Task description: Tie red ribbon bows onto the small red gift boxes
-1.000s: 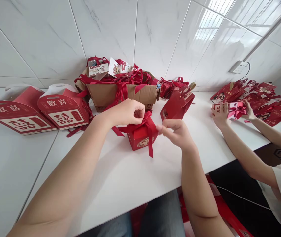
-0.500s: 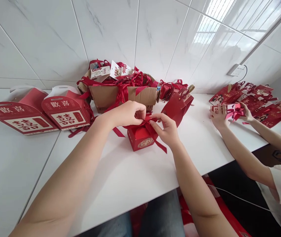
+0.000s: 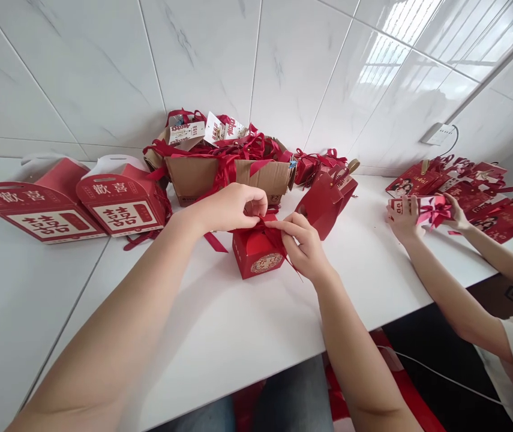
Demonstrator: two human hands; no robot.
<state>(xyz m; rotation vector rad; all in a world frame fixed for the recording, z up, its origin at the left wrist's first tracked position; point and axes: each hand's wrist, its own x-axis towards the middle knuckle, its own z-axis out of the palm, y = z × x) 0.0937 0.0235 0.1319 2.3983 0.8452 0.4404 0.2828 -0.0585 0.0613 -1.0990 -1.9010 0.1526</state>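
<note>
A small red box with a gold round emblem stands upright on the white table. Red ribbon is gathered at its top, and one end hangs down the box's right side. My left hand is at the top left of the box, fingers curled and pinched on the ribbon. From the right, my right hand reaches in with its fingers closed on the ribbon, the index finger stretched towards the knot. The exact knot is partly hidden by my fingers.
Two large red boxes stand at the left. Behind my hands is a cardboard box full of ribbons and tags. A red bag leans at its right. Further right, a person's hands hold a ribboned box near piled red bags.
My right hand has shifted slightly down and right, with its index finger now straighter across the ribbon. The hanging ribbon end has turned and looks narrower. The view has moved slightly.
</note>
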